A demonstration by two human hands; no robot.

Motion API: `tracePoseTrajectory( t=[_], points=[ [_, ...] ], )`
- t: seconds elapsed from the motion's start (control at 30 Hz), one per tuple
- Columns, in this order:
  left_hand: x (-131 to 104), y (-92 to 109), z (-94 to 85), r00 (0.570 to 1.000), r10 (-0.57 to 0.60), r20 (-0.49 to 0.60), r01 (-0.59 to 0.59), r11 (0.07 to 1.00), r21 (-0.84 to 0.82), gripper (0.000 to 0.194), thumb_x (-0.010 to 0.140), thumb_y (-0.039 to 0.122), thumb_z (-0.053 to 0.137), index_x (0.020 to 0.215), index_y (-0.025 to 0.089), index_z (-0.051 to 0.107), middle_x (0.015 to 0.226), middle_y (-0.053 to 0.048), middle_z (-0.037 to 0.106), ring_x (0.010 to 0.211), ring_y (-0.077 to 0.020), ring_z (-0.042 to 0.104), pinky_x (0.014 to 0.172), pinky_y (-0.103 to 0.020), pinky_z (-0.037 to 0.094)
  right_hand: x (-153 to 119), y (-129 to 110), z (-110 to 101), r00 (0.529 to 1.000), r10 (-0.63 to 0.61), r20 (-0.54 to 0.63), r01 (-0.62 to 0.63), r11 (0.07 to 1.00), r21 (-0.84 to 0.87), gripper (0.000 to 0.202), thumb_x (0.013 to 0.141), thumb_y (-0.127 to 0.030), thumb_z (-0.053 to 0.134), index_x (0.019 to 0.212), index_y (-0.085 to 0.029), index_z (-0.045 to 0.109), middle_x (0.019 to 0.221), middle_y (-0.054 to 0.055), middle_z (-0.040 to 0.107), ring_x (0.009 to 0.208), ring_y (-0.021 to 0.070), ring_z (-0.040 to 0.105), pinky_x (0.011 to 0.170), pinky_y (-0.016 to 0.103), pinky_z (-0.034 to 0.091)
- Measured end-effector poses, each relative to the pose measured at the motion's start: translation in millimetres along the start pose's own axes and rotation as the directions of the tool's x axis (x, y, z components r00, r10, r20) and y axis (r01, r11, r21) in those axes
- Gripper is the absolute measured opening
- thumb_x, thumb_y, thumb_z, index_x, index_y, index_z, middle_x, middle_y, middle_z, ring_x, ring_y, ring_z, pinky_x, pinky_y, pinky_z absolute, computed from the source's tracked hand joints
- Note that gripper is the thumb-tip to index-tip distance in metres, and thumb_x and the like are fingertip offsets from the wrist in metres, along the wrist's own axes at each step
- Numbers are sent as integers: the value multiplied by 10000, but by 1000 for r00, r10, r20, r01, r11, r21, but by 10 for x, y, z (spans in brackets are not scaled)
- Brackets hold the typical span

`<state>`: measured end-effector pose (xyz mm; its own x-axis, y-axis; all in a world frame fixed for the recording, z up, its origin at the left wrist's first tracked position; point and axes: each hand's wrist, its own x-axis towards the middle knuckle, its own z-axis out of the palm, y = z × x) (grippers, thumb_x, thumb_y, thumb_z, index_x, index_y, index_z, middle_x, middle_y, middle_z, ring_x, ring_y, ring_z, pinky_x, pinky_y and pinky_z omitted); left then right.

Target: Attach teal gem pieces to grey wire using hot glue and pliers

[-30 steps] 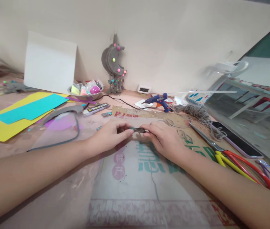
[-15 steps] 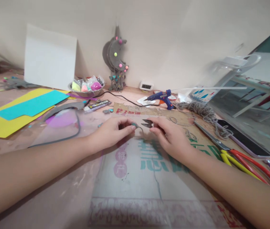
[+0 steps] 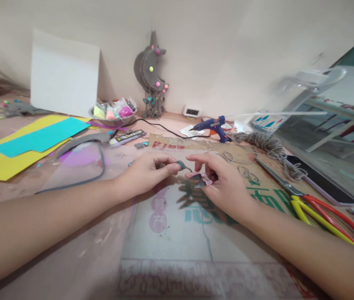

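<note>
Between the thumb and forefinger of my left hand is a small teal-and-grey piece, with a short grey cord tail pointing right. My right hand faces it from the right, a small gap away. In its curled fingers lie thread snips with dark blades and a pinkish handle, the blades pointing left. The right forefinger is stretched out above the snips, near the cord tail. Both hands are just above the printed cardboard sheet.
Large red-and-yellow scissors, a phone and a grey yarn bundle lie at right. Behind are a blue glue gun, a bowl of bagged colours and a grey moon ornament. Yellow and turquoise sheets lie left.
The snips have swung down and deeper into my right hand, and its forefinger has lifted off them and stretched out. My left hand, with the small piece, has barely moved.
</note>
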<state>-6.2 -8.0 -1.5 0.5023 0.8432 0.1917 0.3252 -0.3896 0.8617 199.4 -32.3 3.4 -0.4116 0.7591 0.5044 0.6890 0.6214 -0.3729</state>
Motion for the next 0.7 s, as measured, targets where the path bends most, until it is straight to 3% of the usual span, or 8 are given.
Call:
tracePoseTrajectory(
  t=[0.17, 0.27, 0.5, 0.6, 0.7],
  points=[
    [-3, 0, 5, 1000, 11, 2, -11, 1000, 20, 291, 851, 395, 488, 750, 165, 635, 676, 8, 617, 613, -116, 523, 555, -217, 373, 20, 37, 15, 1000, -19, 7, 18, 999, 51, 131, 784, -127, 559, 856, -206, 634, 781, 9, 648, 722, 143, 580, 660, 259, 428],
    [-2, 0, 4, 1000, 10, -4, -10, 1000, 25, 288, 849, 395, 492, 741, 166, 630, 649, 15, 596, 589, -109, 503, 539, -212, 364, 21, 38, 8, 1000, -14, 22, 11, 995, 104, 149, 808, -138, 520, 856, -207, 643, 787, 14, 662, 724, 147, 592, 659, 268, 437],
    [-5, -12, 29, 996, -82, -39, 77, 991, -110, 318, 842, 429, 498, 723, 156, 606, 633, 7, 558, 537, -96, 474, 483, -199, 362, 81, 57, -15, 960, 251, -124, -225, 956, 190, 133, 863, -294, 501, 830, -191, 580, 669, -7, 573, 574, 123, 506, 534, 247, 409],
    [3, -7, 33, 983, -151, -105, 125, 968, -217, 284, 834, 430, 512, 775, 160, 578, 682, 3, 570, 572, -101, 505, 485, -192, 379, 129, 139, -49, 956, 258, -138, -231, 955, 187, 150, 862, -317, 502, 913, -183, 547, 730, 3, 557, 627, 132, 507, 582, 259, 429],
    [23, -12, 21, 966, -188, -175, 133, 949, -286, 246, 831, 411, 521, 819, 166, 547, 708, 2, 573, 602, -109, 526, 509, -199, 394, 186, 301, -104, 981, 154, -118, -149, 987, 55, 234, 885, -282, 451, 1069, -169, 540, 904, 65, 589, 815, 184, 551, 750, 341, 458]
  ],
)
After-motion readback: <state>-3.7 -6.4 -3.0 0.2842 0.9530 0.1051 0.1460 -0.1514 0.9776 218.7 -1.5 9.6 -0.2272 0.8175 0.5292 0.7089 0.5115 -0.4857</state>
